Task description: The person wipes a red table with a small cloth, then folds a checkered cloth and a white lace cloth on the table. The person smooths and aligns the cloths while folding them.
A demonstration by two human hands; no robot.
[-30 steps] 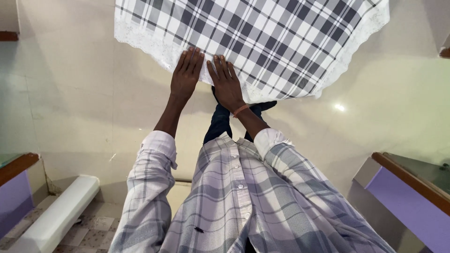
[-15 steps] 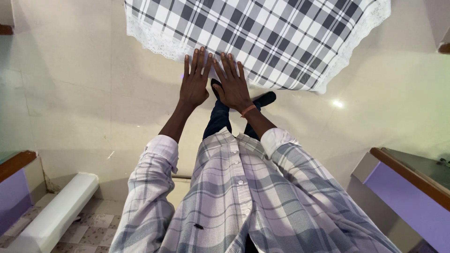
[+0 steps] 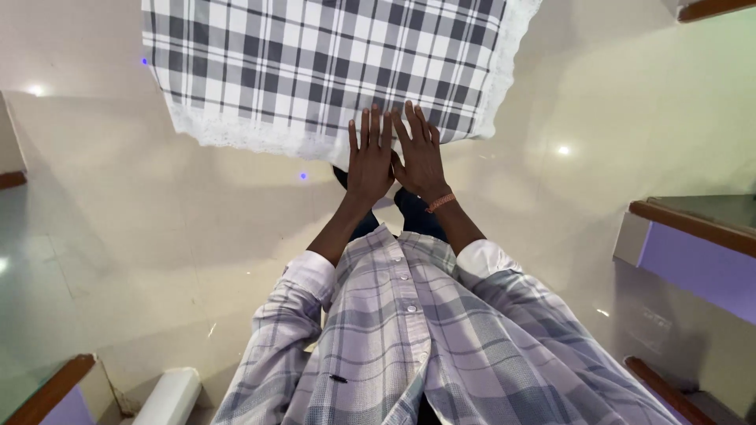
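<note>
Seen from above, a person in a pale plaid shirt (image 3: 409,330) presses both hands flat, side by side, on the near hem of a grey-and-white checked tablecloth (image 3: 315,63) draped over a worktop. The left hand (image 3: 370,161) and right hand (image 3: 421,157) lie with fingers straight and spread, palms down. Neither grip has closed on anything; each hand only rests on the fabric beside the white lace trim (image 3: 252,138) that runs along the edge.

The cloth lies smooth across the top, and its border overhangs toward the glossy cream floor (image 3: 157,236). A thin orange band (image 3: 441,202) circles the right wrist.

The fabric looks light, thin and soft, likely to wrinkle or slide under a push rather than hold shape. The lace border appears the most delicate part. A pinch of the plain weave just inside the trim, or at a corner, would probably give the surest hold. Dark trousers and a shoe show beneath the hands.
</note>
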